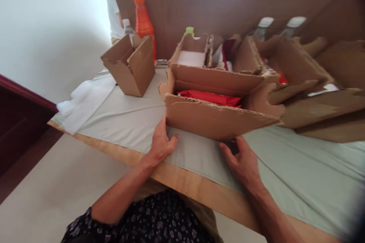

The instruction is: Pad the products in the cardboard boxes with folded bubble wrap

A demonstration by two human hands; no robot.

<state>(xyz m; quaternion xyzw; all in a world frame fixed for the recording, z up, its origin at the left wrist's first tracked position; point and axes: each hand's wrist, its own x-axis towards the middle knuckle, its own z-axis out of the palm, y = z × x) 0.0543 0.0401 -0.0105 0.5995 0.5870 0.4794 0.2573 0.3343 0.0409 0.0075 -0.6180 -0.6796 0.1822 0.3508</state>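
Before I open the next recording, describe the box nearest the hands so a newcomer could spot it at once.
Find the cloth-covered table, then the left hand and right hand over its near side. Just beyond them is a wide, open-topped cardboard box with a red packet inside. Unlike the neighbouring boxes, it has both hands at its near side.

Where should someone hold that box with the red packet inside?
Hold the box from the near side, probably left hand at its left end, right hand at the lower front edge: it's long, and another box crowds its right end.
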